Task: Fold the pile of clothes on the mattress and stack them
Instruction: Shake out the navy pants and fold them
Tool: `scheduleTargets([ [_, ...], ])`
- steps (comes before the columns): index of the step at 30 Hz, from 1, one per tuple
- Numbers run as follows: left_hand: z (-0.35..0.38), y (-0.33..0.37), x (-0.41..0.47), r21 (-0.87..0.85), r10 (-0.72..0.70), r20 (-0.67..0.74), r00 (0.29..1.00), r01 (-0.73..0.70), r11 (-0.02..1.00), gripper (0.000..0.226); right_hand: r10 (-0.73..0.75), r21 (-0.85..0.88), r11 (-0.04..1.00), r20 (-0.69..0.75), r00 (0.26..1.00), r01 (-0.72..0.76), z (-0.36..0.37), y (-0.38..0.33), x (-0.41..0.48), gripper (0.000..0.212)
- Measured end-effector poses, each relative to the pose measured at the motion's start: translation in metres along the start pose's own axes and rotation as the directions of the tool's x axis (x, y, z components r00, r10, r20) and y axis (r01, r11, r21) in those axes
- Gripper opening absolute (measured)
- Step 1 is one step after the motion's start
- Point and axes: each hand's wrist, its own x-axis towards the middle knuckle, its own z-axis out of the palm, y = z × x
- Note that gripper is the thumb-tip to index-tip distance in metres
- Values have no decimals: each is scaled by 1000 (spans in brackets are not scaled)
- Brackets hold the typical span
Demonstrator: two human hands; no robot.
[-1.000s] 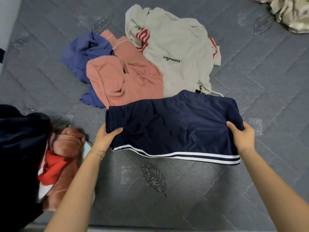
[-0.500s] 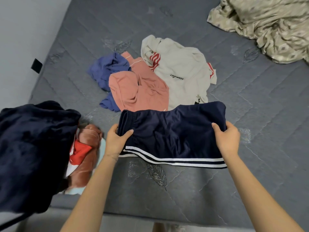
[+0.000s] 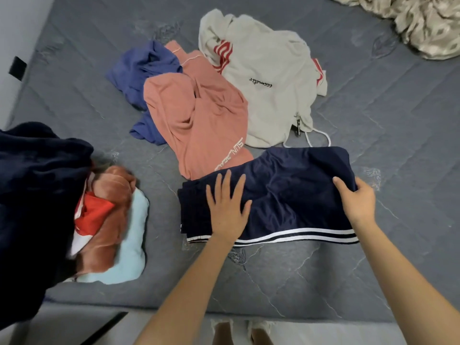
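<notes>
Navy shorts [image 3: 286, 195], centre frame on grey mattress [image 3: 373, 270], are being pressed flat by the spread-fingered left hand [image 3: 227, 207] and pinched at their right edge by the right hand [image 3: 357, 200], bare quilting lying right and below.

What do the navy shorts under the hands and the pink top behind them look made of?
Navy shorts: probably a smooth synthetic knit, slight sheen on the creases, white striped band along the hem. Pink top: probably soft matte cotton-like jersey; it lies in limp folds without shine. Looks alone cannot confirm either.
</notes>
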Motion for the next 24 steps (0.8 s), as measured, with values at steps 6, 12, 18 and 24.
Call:
scheduleTargets([
  [6, 68, 36, 35, 331, 125, 349, 929, -247, 911, 73, -36, 32, 999, -35, 999, 38, 3, 24, 15, 27],
  [12, 54, 54, 31, -18, 237, 120, 964, -236, 972, 64, -97, 19, 995, -70, 993, 98, 4, 26, 14, 30],
  [18, -41, 86, 27, -794, 47, 582, 812, 555, 247, 36, -144, -95, 985, 1, 990, 143, 29, -20, -34, 16],
  [24, -78, 31, 33, -784, -107, 596, 796, 606, 135, 25, -265, -34, 950, 446, 855, 311, 88, -70, -112, 43],
])
